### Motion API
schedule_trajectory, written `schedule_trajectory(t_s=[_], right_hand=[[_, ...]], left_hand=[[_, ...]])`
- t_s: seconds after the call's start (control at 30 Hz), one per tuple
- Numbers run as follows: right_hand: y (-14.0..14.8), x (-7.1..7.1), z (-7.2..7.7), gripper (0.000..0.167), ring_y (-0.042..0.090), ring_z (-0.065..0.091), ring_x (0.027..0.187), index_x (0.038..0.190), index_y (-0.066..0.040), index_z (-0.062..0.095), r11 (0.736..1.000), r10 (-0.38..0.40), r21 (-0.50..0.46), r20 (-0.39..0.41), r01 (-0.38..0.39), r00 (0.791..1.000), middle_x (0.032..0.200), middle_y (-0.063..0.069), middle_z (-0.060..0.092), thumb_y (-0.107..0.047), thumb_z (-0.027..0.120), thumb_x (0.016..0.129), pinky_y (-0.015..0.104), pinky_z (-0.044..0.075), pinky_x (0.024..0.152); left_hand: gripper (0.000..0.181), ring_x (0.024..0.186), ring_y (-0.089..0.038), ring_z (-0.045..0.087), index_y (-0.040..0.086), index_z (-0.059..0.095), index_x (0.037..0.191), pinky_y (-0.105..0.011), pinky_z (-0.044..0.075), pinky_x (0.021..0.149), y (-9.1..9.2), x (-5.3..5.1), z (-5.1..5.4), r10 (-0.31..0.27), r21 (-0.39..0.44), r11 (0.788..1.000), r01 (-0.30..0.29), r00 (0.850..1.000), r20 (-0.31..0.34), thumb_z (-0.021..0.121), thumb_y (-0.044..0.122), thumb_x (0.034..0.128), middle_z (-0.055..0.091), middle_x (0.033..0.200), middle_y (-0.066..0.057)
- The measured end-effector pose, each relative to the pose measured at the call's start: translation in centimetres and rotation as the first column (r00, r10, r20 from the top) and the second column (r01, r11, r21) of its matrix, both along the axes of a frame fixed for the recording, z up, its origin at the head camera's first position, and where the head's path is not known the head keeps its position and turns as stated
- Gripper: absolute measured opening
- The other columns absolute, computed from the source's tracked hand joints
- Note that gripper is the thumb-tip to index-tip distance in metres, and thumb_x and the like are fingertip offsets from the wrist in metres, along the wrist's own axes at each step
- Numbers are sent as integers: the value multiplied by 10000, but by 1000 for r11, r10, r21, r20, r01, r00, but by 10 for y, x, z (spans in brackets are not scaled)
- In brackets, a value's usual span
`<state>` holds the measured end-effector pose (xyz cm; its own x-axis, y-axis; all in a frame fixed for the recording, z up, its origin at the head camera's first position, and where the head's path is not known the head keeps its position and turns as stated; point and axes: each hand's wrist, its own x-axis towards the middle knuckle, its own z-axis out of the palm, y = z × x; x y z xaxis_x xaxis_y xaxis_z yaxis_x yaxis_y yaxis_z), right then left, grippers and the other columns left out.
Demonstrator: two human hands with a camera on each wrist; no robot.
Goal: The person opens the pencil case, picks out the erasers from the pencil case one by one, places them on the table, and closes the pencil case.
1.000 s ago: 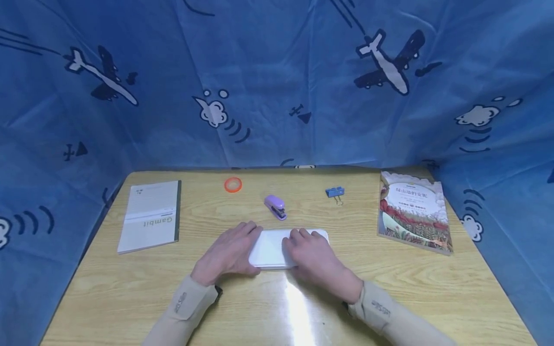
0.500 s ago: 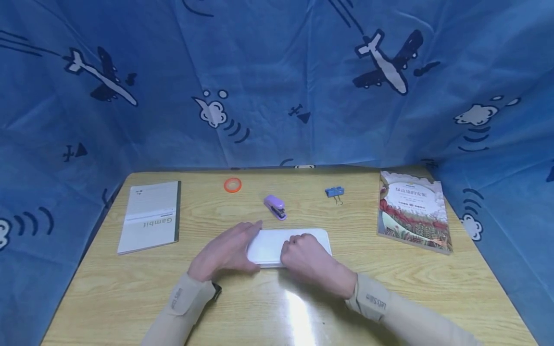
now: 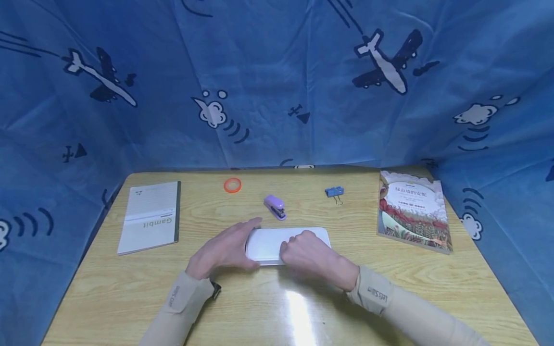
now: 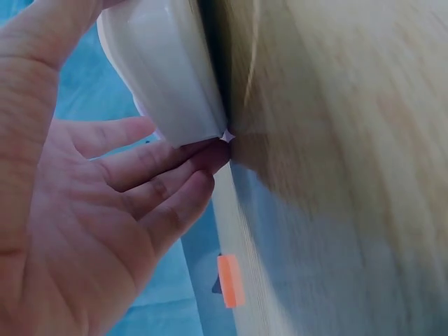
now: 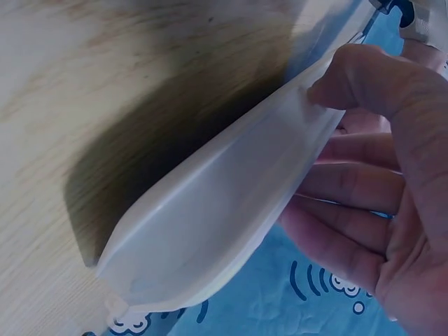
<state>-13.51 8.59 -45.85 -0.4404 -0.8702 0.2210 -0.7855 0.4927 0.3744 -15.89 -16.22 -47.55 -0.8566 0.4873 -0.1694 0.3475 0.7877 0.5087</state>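
A white rectangular box (image 3: 266,245) with rounded corners lies in the middle of the table in the head view. My left hand (image 3: 225,247) holds its left end, thumb at the front corner and fingers at the back. In the left wrist view the fingertips (image 4: 210,164) touch the corner of the box. My right hand (image 3: 309,252) grips the front edge right of the middle, with fingers curled over the top. The right wrist view shows the thumb (image 5: 343,80) pressing the side wall of the box (image 5: 210,210). What the right fingertips touch is partly hidden.
Behind the box lie a purple stapler (image 3: 275,207), an orange tape roll (image 3: 232,185) and a blue binder clip (image 3: 334,192). A notebook (image 3: 149,216) lies at the left, an illustrated book (image 3: 413,211) at the right. Blue printed cloth (image 3: 259,96) surrounds the table's far sides.
The box has shifted slightly left and away from me. My right fingers have curled in more tightly on its top. The left hand has moved a little left with its end.
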Motion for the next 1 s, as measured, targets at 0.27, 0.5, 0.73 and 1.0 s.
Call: schedule_trajectory(t_s=[0.27,0.5,0.73,1.0], right_hand=[[0,-1,3,185,57,297,477,619,-189,556,999,27,21,-5,-26,1000,519,-91,456,-115,632,770,214,294,376],[3,-2,9,121,56,373,468,712,-163,662,998,25,54,59,-28,998,564,-82,550,-100,652,815,211,356,401],[8,-4,13,71,52,330,482,767,-163,676,1000,2,28,117,-5,993,628,-85,592,-100,697,791,212,327,405],[17,-3,14,148,33,272,486,763,-210,628,997,26,-78,95,-18,995,648,-135,598,-100,712,710,193,235,404]], left_hand=[[1144,1046,-168,613,189,311,1581,-332,541,847,0,0,-2,4,13,1000,-4,1000,-22,907,379,624,627,1322,-70],[1145,1005,-167,610,185,298,1576,-326,539,809,1,1,-3,0,46,999,1,1000,-30,912,348,623,634,1282,-70],[1142,945,-146,603,165,319,1554,-307,537,776,-1,1,-5,-25,84,996,29,998,-52,928,314,599,648,1212,-70],[1175,993,-158,592,164,286,1558,-322,539,828,-4,4,-8,-35,108,993,41,998,-57,955,266,597,624,1233,-82]])
